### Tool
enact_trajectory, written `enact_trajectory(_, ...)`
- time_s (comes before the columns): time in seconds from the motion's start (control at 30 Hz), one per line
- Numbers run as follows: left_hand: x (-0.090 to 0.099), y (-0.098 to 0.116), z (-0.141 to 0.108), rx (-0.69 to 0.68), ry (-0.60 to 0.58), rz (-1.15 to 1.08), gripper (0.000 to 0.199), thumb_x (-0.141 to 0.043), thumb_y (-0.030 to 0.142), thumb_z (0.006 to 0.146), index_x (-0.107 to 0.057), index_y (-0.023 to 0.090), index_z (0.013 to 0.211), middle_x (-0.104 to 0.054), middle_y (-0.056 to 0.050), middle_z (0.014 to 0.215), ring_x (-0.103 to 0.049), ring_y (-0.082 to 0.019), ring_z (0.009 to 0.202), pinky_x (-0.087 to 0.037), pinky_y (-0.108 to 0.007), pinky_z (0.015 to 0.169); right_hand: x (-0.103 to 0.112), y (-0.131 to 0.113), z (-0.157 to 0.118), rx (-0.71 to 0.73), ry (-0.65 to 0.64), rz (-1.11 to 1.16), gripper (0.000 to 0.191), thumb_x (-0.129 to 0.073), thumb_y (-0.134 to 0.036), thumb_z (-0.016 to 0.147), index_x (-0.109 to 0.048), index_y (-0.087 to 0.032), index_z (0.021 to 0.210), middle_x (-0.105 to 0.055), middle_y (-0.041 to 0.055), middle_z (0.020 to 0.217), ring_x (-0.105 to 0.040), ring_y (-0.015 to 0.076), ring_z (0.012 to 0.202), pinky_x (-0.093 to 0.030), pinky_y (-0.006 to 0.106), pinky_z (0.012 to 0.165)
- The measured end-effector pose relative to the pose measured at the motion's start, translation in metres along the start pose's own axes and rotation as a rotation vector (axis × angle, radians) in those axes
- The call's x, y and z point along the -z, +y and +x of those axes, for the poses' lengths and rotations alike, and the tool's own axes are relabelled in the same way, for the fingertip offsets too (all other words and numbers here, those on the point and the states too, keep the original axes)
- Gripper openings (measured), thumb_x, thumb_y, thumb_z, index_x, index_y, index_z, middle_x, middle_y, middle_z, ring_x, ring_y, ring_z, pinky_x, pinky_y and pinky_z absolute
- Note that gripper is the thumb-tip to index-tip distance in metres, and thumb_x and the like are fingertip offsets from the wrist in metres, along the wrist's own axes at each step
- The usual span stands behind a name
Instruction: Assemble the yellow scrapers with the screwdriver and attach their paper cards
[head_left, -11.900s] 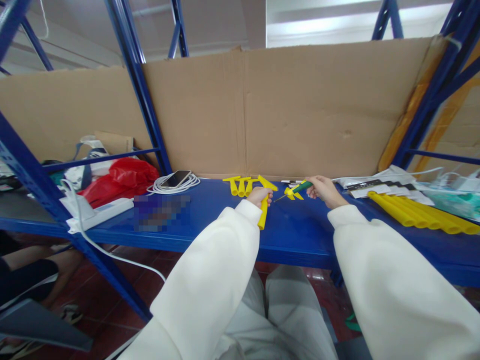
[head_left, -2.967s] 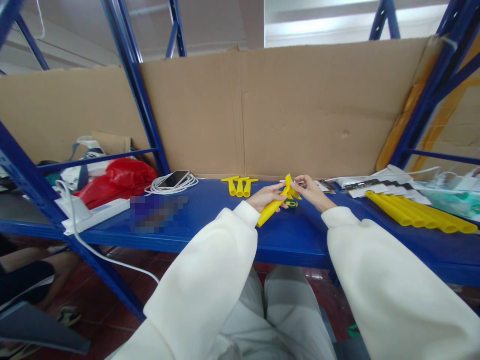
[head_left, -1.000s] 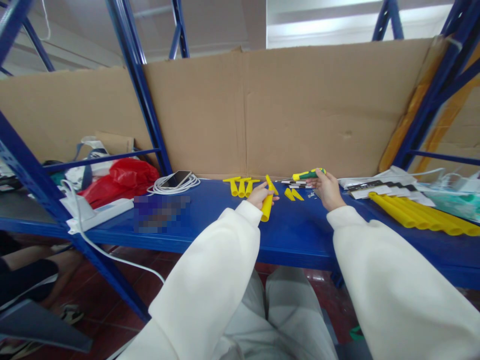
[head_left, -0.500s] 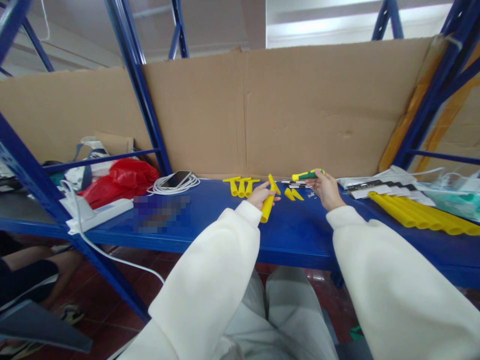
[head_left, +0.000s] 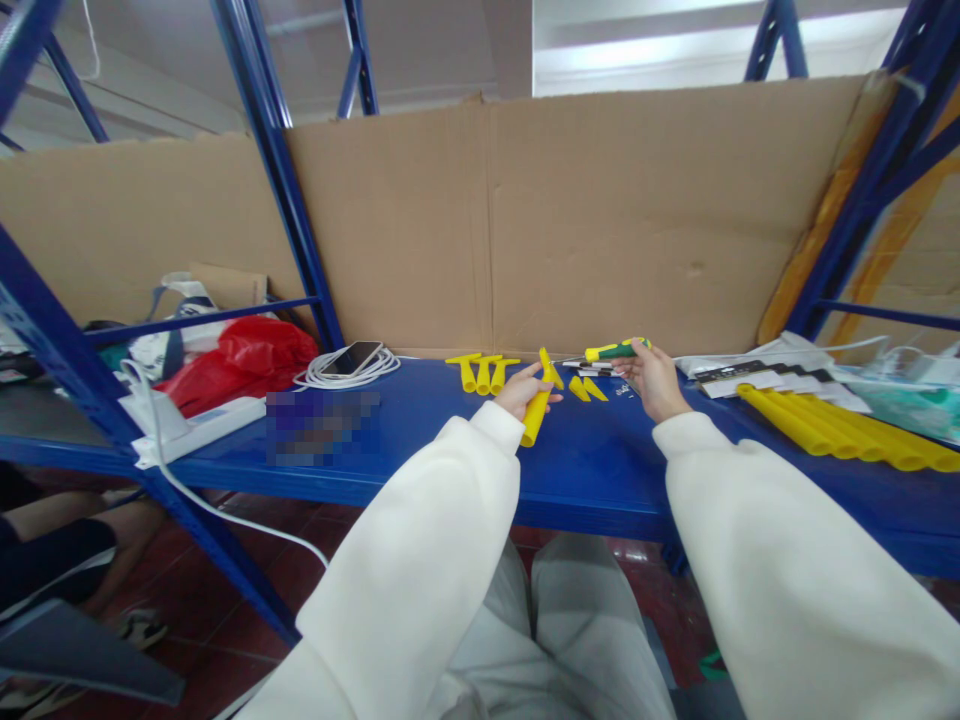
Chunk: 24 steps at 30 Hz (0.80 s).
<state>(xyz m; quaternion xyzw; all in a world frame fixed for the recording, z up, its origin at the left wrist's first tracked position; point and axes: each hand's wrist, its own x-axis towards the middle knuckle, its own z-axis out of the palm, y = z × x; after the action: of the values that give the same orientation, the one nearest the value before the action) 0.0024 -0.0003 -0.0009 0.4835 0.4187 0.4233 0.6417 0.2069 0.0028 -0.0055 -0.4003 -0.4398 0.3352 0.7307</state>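
I had moved the right hand point(head_left: 652, 378) from picking at the head of the yellow T-shaped handle point(head_left: 535, 420) to gripping the green-and-yellow screwdriver point(head_left: 613, 352), its fingers closed round the butt. I kept the left hand point(head_left: 523, 393) wrapped about the handle, which was tilted above the blue shelf point(head_left: 442, 440). I judged the tool had taken over from bare fingers; whether its tip touched, my feed didn't show. Two loose yellow wedges point(head_left: 580, 389) lay between the hands.

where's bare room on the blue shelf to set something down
Bare: between the blurred patch and left sleeve; between the held yellow tube and right sleeve, in front of two wedges. Crowded: right end, with its tube row.
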Motion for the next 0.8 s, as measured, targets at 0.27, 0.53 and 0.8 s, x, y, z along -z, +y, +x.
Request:
enact_trajectory(0.27,0.0014,-0.0012,0.0015,-0.024,0.013,0.019,0.074,-0.052,-0.002,0.085,-0.032,0.024,0.152,-0.068,-0.012,0.115,-0.069,-0.013,0.063,-0.043,-0.017,0.045,-0.0007,-0.0004,-0.0013,-0.027,0.007,0.015,0.023,-0.069,-0.035,0.081,-0.052,-0.021,0.076,-0.064,-0.0024,0.056,-0.058,0.0099,0.043,-0.044,0.017,0.041)
enact_trajectory(0.53,0.0001,-0.0018,0.0015,-0.037,0.048,0.05,0.074,-0.048,-0.002,0.084,-0.033,0.024,0.151,-0.068,-0.012,0.116,-0.067,-0.011,0.06,-0.041,-0.016,0.042,-0.0032,-0.0063,-0.0073,-0.018,-0.009,0.064,0.03,-0.074,-0.042,0.077,-0.054,-0.023,0.09,-0.061,-0.0058,0.058,-0.062,0.0111,0.049,-0.044,0.017,0.041)
enact_trajectory(0.8,0.001,0.0009,0.0003,-0.022,0.115,0.056,0.075,-0.051,-0.001,0.083,-0.034,0.024,0.151,-0.066,-0.013,0.122,-0.069,-0.012,0.064,-0.042,-0.016,0.043,-0.0031,-0.0081,-0.0091,-0.124,-0.118,0.03,0.027,-0.065,-0.043,0.086,-0.048,-0.022,0.08,-0.067,-0.0015,0.061,-0.058,0.0096,0.043,-0.046,0.018,0.044)
